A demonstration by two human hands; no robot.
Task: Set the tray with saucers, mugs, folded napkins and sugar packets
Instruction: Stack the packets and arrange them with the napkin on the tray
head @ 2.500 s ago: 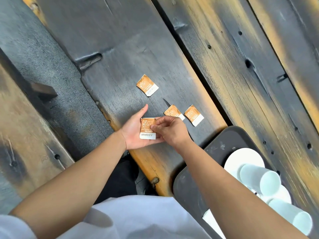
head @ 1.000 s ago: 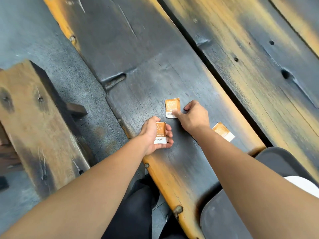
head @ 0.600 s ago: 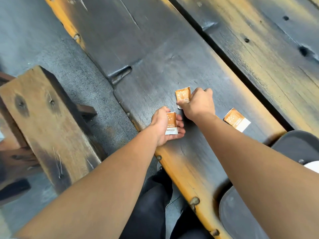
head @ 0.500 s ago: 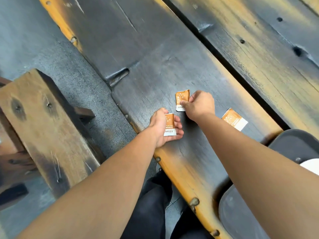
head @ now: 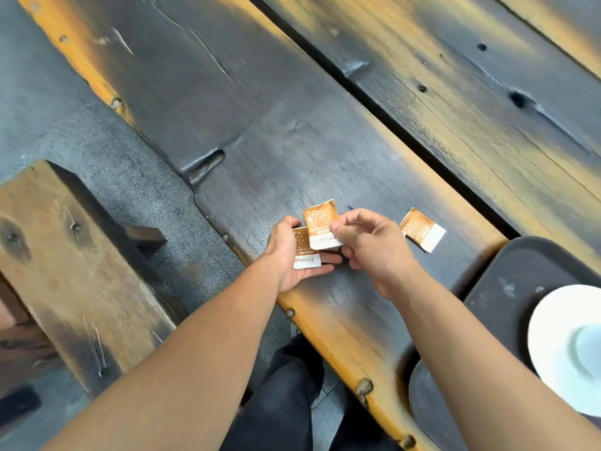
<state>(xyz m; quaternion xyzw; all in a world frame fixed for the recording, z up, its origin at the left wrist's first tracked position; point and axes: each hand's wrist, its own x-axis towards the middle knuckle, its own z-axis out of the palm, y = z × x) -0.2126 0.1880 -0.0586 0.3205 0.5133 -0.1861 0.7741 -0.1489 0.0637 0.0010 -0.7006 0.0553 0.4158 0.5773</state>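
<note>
Centrally, a small orange-and-white paper sugar packet [head: 322, 226] is pinched between the thumb and fingers of the right hand [head: 370, 245], lifted clear of the wood; its lower right corner is covered by the thumb. Just left of that hand, the left hand [head: 294, 255] is held palm-up with its fingers curled under a second orange-and-white sugar packet [head: 305, 255], which is held between thumb and fingers. The upper part of this second packet is overlapped by the first, so only its left strip and white printed end are seen; the print is too small to be read. Whether further packets are stacked beneath it cannot be told.

Just beyond the right hand's knuckles, to its right, a third orange-and-white sugar packet [head: 422, 230] is left lying flat on the dark, scorched wooden plank table [head: 260, 109], its near corner hidden by the fingers.

Further right of the right forearm, a dark rounded plastic tray [head: 507, 281] is seen, partly covered by that arm and cut off by the frame edge. On it a round white saucer [head: 549, 346] is carried, also cut off, with a pale blurred mug [head: 587, 348] upon it that is hard to make out.

Left of the left arm, a worn wooden bench [head: 65, 255] is visible below the table.
</note>
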